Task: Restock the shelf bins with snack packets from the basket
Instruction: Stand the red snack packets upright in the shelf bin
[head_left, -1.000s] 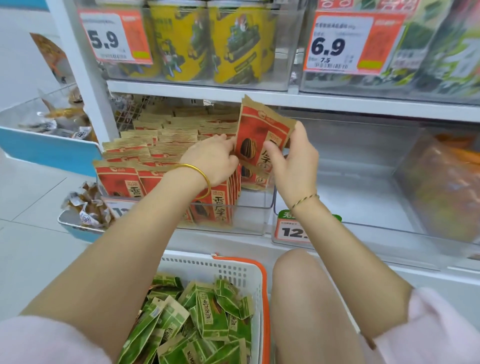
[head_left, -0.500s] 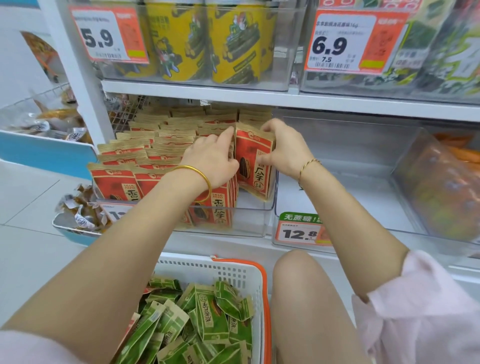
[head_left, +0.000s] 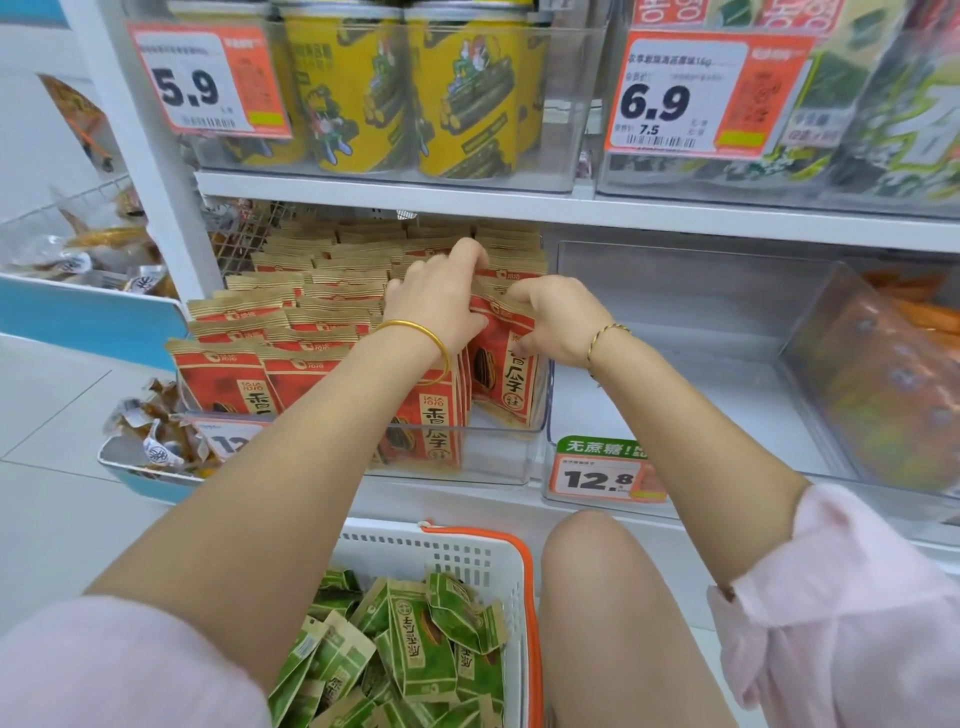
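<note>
The right hand (head_left: 558, 317) is pinching the top of a red-and-tan paper snack packet (head_left: 506, 364) and seating it at the right end of the clear plastic shelf bin (head_left: 498, 460), while the left hand (head_left: 436, 306) is curling its fingers over the standing red packets (head_left: 291, 332) beside it. That bin is looking nearly full, but the neighbouring clear bin (head_left: 701, 395) is showing bare floor and the white slotted basket with the orange rim (head_left: 452, 553) is holding a heap of green packets (head_left: 415, 649), so much restocking is, I judge, waiting to be done. The left arm (head_left: 311, 467) is hiding part of the front row, and the basket is running off the bottom edge.
</note>
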